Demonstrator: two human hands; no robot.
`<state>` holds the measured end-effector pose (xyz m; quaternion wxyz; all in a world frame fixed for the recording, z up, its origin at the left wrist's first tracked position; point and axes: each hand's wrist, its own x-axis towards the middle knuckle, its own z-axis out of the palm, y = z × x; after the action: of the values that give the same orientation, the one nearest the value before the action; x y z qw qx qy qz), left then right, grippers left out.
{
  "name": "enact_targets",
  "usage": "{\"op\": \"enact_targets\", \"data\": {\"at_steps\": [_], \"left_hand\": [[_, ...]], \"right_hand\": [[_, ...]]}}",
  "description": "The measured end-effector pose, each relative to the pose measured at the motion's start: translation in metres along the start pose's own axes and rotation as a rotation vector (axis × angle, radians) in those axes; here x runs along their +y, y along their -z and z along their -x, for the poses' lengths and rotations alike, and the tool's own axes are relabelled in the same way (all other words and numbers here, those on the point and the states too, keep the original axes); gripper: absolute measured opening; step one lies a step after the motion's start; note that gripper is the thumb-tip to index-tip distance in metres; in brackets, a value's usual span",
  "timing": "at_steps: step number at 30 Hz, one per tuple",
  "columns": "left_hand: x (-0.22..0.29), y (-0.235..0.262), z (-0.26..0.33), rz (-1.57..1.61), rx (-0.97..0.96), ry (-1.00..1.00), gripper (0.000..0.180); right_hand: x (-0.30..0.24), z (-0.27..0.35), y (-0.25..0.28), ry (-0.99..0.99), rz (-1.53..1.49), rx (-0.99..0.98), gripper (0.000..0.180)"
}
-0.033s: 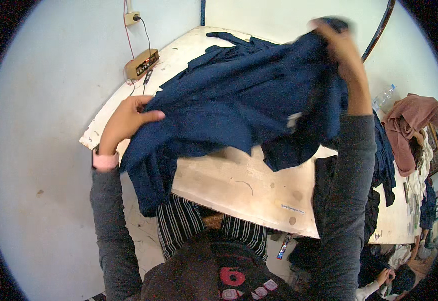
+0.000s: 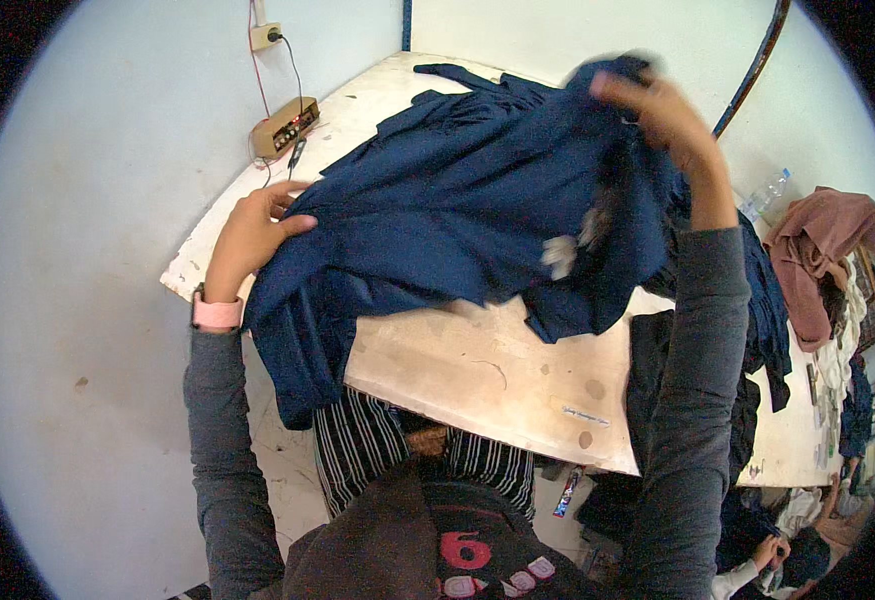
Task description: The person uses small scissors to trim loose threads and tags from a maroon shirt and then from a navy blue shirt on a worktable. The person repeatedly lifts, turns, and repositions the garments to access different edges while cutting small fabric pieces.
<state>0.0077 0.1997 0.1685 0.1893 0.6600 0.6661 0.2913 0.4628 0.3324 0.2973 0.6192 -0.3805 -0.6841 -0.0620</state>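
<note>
A navy blue garment (image 2: 457,210) is spread between my two hands over a pale table. My left hand (image 2: 249,240), with a pink-banded watch (image 2: 217,314) on the wrist, pinches its left edge between thumb and fingers. At the upper right, my right hand (image 2: 665,118) is raised and closed round a bunched part of the cloth; motion blurs it a little. Small whitish patches (image 2: 559,256) show on the garment's right half. Its lower left corner hangs past the table's front edge. More navy cloth (image 2: 447,108) lies behind it, partly covered.
The worn tabletop (image 2: 477,370) has a curved front edge. A brown electrical box (image 2: 285,128) with cords stands by the left wall. On the right are black cloth (image 2: 647,370), a brown cloth (image 2: 819,240) and a clear bottle (image 2: 767,195). Another person's hands (image 2: 772,550) appear lower right.
My right hand has moved left and slightly down with the cloth. The garment has settled flatter, and more of the whitish patches show. My left hand has barely shifted.
</note>
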Motion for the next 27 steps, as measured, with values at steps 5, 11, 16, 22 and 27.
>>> {"op": "enact_targets", "data": {"at_steps": [5,11,16,22,27], "left_hand": [[-0.083,-0.037,0.016,-0.333,0.544,-0.257,0.064],[-0.044,-0.086,0.048,0.495,-0.177,0.025,0.033],[-0.001,-0.145,0.037,0.425,-0.344,0.235,0.075],[-0.02,-0.164,0.025,0.622,-0.177,0.252,0.056],[-0.02,-0.15,0.042,0.344,0.321,0.017,0.037]], "right_hand": [[0.01,0.1,-0.012,-0.254,0.098,-0.877,0.027],[0.018,0.233,-0.006,-0.362,0.105,-0.919,0.051],[0.017,0.283,-0.024,-0.269,0.272,-0.883,0.024],[-0.004,0.232,0.005,-0.352,-0.245,-0.371,0.008],[-0.034,0.176,0.073,-0.186,0.697,-0.617,0.044]]}}
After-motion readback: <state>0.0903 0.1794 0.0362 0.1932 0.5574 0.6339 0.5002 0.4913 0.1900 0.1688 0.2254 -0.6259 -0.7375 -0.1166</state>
